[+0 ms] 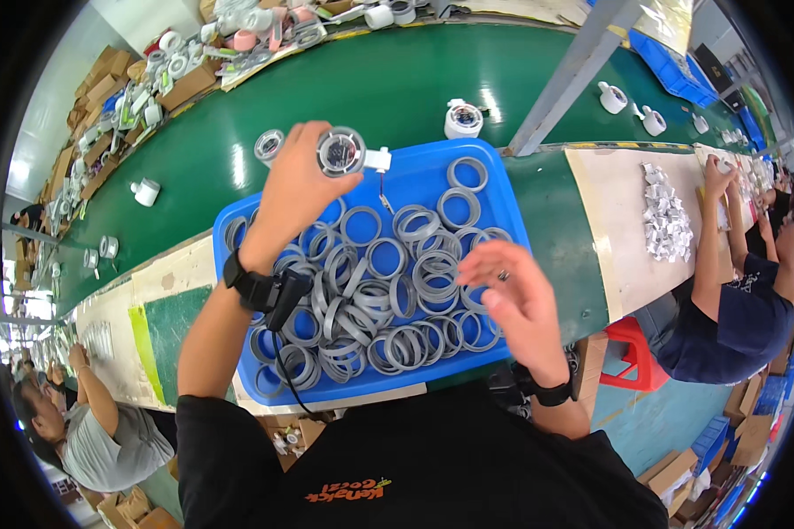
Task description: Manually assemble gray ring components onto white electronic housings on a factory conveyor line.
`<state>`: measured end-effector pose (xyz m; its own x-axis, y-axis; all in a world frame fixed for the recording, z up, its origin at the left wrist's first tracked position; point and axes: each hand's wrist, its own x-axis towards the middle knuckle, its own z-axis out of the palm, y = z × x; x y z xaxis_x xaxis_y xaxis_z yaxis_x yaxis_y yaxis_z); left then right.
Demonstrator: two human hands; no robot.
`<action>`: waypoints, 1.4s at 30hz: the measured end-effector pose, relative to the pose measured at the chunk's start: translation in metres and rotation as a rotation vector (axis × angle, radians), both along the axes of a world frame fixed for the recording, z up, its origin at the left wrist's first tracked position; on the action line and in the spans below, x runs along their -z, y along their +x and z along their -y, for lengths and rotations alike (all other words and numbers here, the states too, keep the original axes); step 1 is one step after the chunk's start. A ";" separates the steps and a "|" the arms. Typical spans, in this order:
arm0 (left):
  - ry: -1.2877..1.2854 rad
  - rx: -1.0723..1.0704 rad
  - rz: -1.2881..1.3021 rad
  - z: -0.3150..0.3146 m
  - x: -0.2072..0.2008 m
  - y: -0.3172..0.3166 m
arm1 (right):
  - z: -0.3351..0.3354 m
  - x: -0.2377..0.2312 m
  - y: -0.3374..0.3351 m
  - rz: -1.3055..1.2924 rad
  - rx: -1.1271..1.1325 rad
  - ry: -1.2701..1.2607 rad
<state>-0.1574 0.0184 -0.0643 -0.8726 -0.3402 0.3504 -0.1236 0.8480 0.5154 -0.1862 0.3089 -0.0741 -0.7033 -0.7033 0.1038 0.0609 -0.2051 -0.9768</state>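
Note:
My left hand (293,189) is closed round a small white round device with a grey ring on its face (340,152). The device has a white stem, and a short wire with a small tip hangs from it. It is held above the far edge of a blue tray (513,189) full of loose grey rings (384,258). Over the tray's right side, my right hand (516,304) is open, fingers apart and slightly curled, with nothing visible in it. Just past my left hand is another round device (269,144), partly hidden by my fingers.
A green conveyor belt (362,84) runs beyond the tray, carrying several white devices (463,119). A grey metal post (573,79) rises at the tray's far right. Co-workers sit at both sides; small white parts (666,214) are heaped on the right bench near a red stool (631,355).

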 end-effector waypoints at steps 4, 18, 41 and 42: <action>0.093 -0.009 0.081 -0.001 0.008 0.001 | -0.014 0.005 0.002 -0.128 -0.013 0.125; 0.085 -0.353 0.034 0.000 -0.102 0.227 | -0.026 0.015 -0.022 -0.129 -0.064 0.217; -0.357 -0.469 0.184 0.088 -0.193 0.221 | -0.011 0.003 -0.029 -0.298 0.012 0.334; -0.350 -0.452 0.208 0.091 -0.189 0.216 | -0.010 0.005 -0.030 -0.296 0.012 0.340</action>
<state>0.0585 -0.0729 0.1244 -0.7309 -0.5883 0.3459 -0.5789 0.8029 0.1422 -0.2159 0.3191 -0.0787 -0.6866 -0.7240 0.0663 -0.2316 0.1312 -0.9639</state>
